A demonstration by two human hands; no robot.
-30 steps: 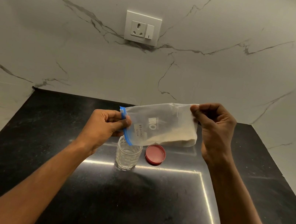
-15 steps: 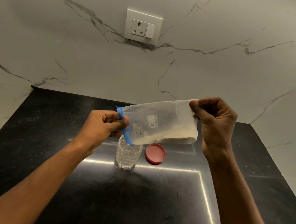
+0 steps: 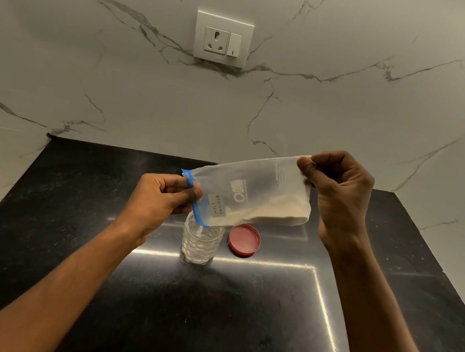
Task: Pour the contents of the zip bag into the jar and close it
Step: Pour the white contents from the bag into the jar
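The clear zip bag of pale powder slopes down leftward. The left hand pinches its blue mouth over the clear ribbed jar; the right hand pinches the raised far-right end.

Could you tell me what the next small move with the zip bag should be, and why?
Probably raise the right hand a little higher. The zip bag slopes only gently, most powder sits at its far end, and the left hand already holds the blue mouth over the open jar; the red lid lies beside it.
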